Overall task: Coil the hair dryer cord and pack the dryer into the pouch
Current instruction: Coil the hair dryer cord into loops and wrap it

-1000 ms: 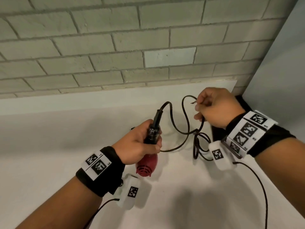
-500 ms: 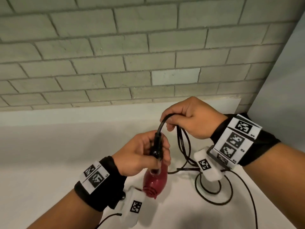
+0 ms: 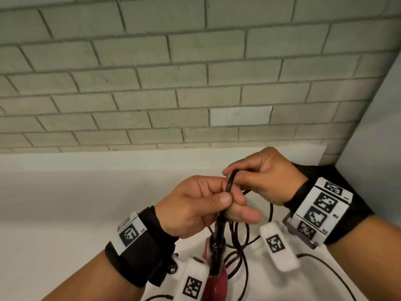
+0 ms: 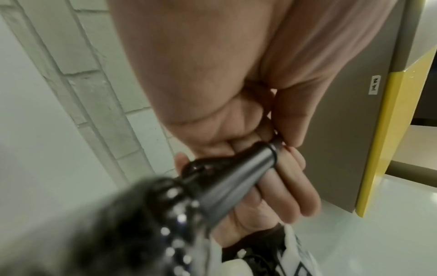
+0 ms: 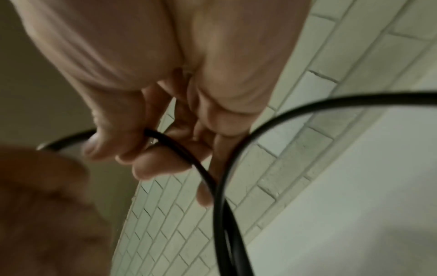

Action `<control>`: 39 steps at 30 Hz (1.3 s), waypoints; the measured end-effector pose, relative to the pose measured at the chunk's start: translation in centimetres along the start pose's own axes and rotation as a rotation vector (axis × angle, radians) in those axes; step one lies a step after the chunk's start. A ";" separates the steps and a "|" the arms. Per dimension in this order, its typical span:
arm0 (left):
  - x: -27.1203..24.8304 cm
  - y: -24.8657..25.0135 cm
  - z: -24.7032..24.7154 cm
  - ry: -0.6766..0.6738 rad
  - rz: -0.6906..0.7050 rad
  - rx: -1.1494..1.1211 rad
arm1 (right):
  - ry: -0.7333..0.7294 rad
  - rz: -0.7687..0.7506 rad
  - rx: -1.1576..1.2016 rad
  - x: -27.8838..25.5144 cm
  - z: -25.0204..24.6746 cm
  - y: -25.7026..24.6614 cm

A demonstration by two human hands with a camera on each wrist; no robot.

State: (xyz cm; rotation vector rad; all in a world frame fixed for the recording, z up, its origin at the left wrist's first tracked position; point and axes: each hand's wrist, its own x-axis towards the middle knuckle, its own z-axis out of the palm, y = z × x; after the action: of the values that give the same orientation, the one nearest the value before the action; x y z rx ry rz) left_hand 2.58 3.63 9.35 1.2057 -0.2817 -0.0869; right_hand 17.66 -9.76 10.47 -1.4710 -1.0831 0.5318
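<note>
A red hair dryer (image 3: 214, 283) with a black handle (image 3: 218, 246) hangs nose-down at the bottom middle of the head view. My left hand (image 3: 199, 205) grips the top of the handle and its black strain relief (image 4: 227, 179). My right hand (image 3: 260, 177) meets it from the right and pinches the black cord (image 5: 179, 149) just above the handle. Loops of cord (image 3: 240, 257) hang below both hands over the white counter (image 3: 65, 213). One loop (image 5: 307, 110) arcs past the right wrist camera. No pouch is in view.
A grey brick wall (image 3: 173, 83) rises behind the counter, with a pale panel (image 3: 379, 148) closing the right side. The left wrist view shows a grey and yellow cabinet side (image 4: 369, 130). Thin sensor cables (image 3: 325, 268) trail from my wristbands.
My right hand has come left from holding the cord out wide to meet my left hand at the handle top. Both hands and the dryer sit lower in the view, more cord hanging in loops.
</note>
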 end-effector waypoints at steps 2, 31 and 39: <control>0.5 0.1 0.5 0.048 0.028 -0.076 | 0.085 0.014 0.045 -0.3 1.6 0.5; 0.6 0.7 0.2 0.326 0.038 0.633 | -0.210 -0.049 -0.859 -1.1 -0.3 -6.5; -0.2 0.8 -0.2 0.298 0.050 0.394 | -0.235 -0.080 -0.521 -0.7 -0.4 -4.9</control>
State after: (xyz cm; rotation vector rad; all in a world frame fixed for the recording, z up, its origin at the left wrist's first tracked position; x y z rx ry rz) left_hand 2.35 4.14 10.04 1.5800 -0.0663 0.1997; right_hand 16.06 -11.09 14.97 -1.8334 -1.5416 0.3861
